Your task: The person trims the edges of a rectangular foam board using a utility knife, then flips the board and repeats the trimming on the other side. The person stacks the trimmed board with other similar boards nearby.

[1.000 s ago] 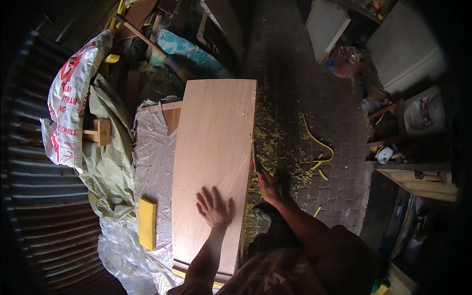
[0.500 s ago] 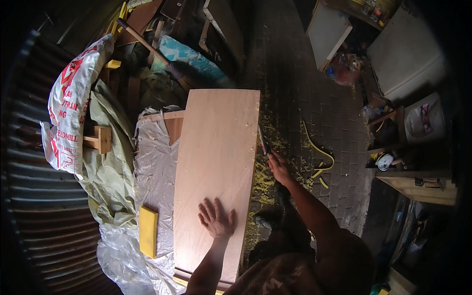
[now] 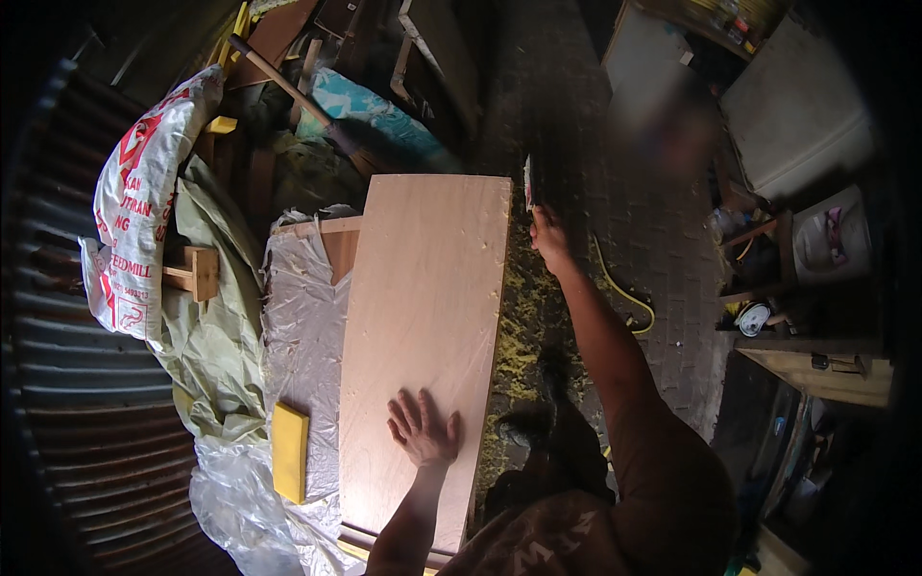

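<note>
A pale plywood board [image 3: 413, 317] lies lengthwise before me over plastic sheeting [image 3: 298, 336]. My left hand [image 3: 423, 430] rests flat on the board's lower half, fingers spread. Out past the board's upper right edge, my right hand [image 3: 545, 235] is closed round a long narrow bladed tool [image 3: 528, 180], which points away from me and stands clear of the board. A yellow foam block [image 3: 288, 451] lies left of the board. Yellow shavings [image 3: 523, 326] litter the floor beside the board's right edge.
Corrugated metal sheeting [image 3: 86, 403], a printed sack [image 3: 149, 192] and a broom [image 3: 298, 96] are at the left. A paved floor [image 3: 663, 336] with a yellow strip [image 3: 624, 288] runs to the right, bordered by cabinets [image 3: 797, 106] and shelves of clutter.
My right hand has moved forward along and beyond the board's right edge with the tool. My left hand stays on the board, which sits slightly lower in view.
</note>
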`<state>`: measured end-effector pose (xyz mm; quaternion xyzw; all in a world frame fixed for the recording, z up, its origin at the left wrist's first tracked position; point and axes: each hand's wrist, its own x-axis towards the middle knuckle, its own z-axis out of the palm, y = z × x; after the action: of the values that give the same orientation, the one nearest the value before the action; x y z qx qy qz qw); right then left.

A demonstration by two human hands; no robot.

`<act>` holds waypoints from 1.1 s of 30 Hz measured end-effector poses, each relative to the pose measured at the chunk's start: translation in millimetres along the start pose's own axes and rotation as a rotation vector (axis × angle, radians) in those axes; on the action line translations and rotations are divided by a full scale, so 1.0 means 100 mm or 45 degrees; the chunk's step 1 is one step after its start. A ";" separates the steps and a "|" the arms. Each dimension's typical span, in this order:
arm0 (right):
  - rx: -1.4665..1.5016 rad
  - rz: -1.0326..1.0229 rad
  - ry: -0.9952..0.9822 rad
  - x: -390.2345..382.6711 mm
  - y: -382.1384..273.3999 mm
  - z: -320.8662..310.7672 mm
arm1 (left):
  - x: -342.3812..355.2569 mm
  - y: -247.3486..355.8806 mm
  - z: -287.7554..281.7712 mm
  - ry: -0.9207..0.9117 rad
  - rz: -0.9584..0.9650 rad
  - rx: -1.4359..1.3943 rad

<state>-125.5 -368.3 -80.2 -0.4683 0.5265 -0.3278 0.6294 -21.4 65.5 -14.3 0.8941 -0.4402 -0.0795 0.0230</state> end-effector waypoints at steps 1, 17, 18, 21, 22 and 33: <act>-0.096 -0.053 0.026 0.14 0.03 -0.07 | 0.02 0.06 0.02 0.012 0.045 -0.015; 0.069 0.261 -0.202 -1.01 0.00 0.29 | -0.04 -0.10 -0.11 -0.075 -0.102 0.031; 0.080 0.269 -0.180 -1.02 -0.02 0.14 | -0.03 -0.07 -0.12 -0.079 -0.090 0.030; 0.122 0.288 -0.045 -0.35 -0.20 -0.04 | -0.01 0.03 -0.10 -0.061 -0.030 -0.011; 0.052 0.315 -0.047 -0.07 -0.24 0.02 | 0.02 0.07 -0.09 -0.042 -0.010 -0.031; 0.114 0.327 -0.013 0.01 -0.30 -0.11 | 0.10 0.16 -0.10 -0.010 0.040 -0.082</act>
<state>-133.6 -382.7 -52.3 -0.3700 0.5636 -0.2655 0.6891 -26.1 47.5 -3.9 0.8855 -0.4516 -0.0966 0.0513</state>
